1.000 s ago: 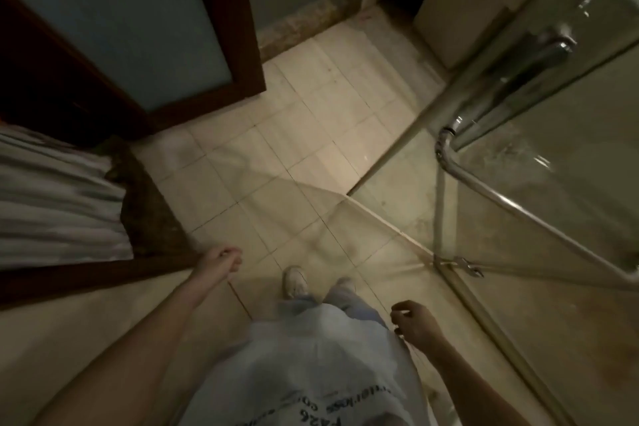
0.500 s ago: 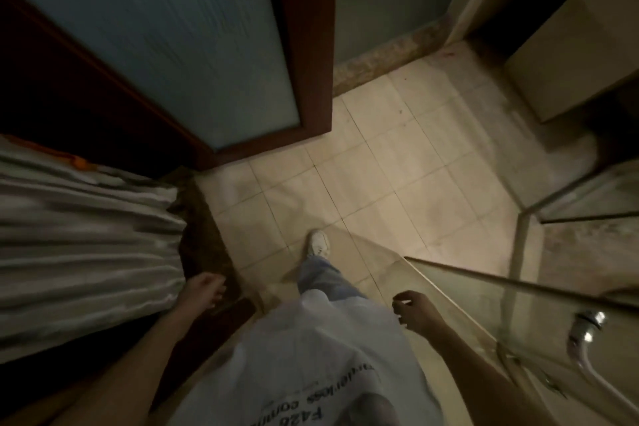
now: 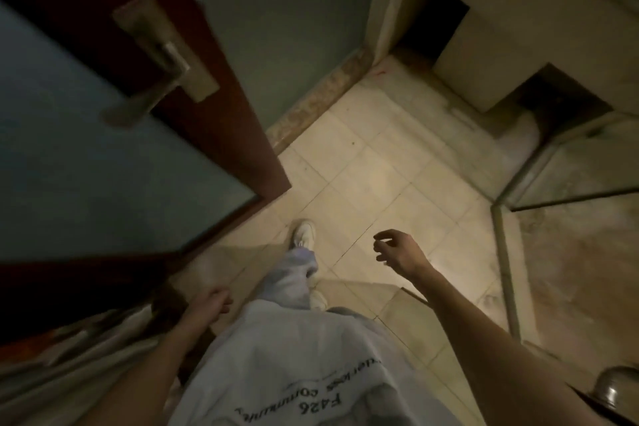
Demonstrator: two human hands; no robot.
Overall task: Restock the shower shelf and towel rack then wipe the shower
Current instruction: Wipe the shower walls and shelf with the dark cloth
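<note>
I look down at a dim tiled bathroom floor [image 3: 380, 176]. My right hand [image 3: 397, 251] hangs over the tiles with loosely curled fingers and holds nothing. My left hand [image 3: 211, 304] is low at my side, next to my hip, fingers loosely curled and empty. The glass shower enclosure [image 3: 560, 183] stands at the right, its metal frame post [image 3: 503, 259] running down the floor. No shelf, towel or cloth is in view.
A dark red door with frosted glass [image 3: 103, 156] and a metal lever handle [image 3: 155, 59] stands open at the left. Striped fabric [image 3: 69, 373] lies at the lower left. A tiled vanity base [image 3: 484, 45] fills the back right. A chrome fitting [image 3: 615, 387] shows at the bottom right.
My view has swung left and away from the shower glass toward the door. I have stepped forward, and my right hand has risen out over the floor.
</note>
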